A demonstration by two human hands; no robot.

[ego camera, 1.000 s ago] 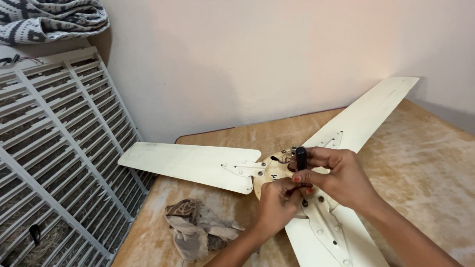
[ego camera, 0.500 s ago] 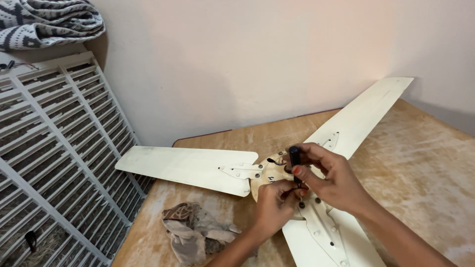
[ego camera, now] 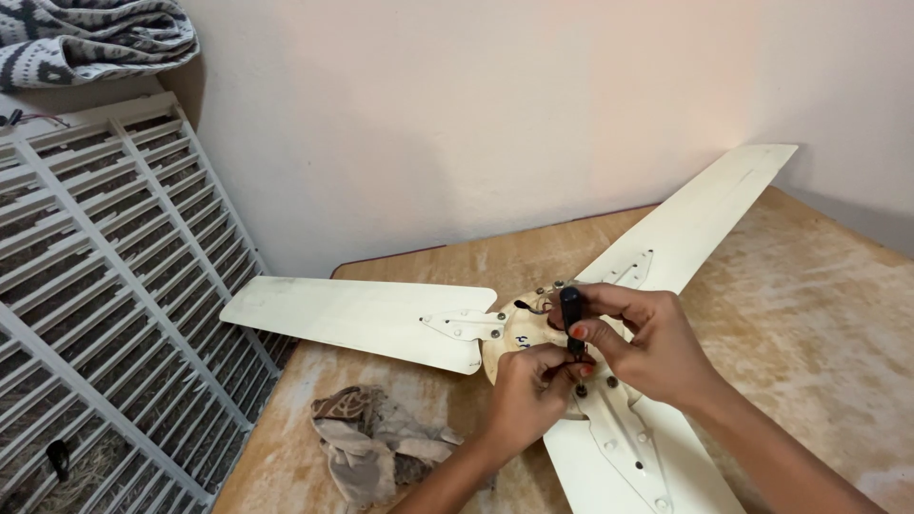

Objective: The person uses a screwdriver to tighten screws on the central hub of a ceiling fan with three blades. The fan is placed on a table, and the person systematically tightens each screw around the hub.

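A cream ceiling fan (ego camera: pixel 362 319) with three blades lies flat on a worn wooden table (ego camera: pixel 819 314). Its round hub (ego camera: pixel 519 333) is partly hidden under my hands. My right hand (ego camera: pixel 643 343) grips the black handle of a screwdriver (ego camera: pixel 571 314), held upright with its tip down at a screw by the base of the near blade (ego camera: pixel 628 457). My left hand (ego camera: pixel 528 390) is pinched around the lower shaft of the screwdriver, resting on the hub.
A crumpled brown rag (ego camera: pixel 376 443) lies on the table's left front. A white slatted grille (ego camera: pixel 105 305) leans to the left of the table. A patterned grey cloth (ego camera: pixel 90 38) sits top left. A plain wall (ego camera: pixel 495 114) stands behind.
Both hands stay at the hub with the screwdriver; the fingers shift slightly around it. The view has drifted a little.
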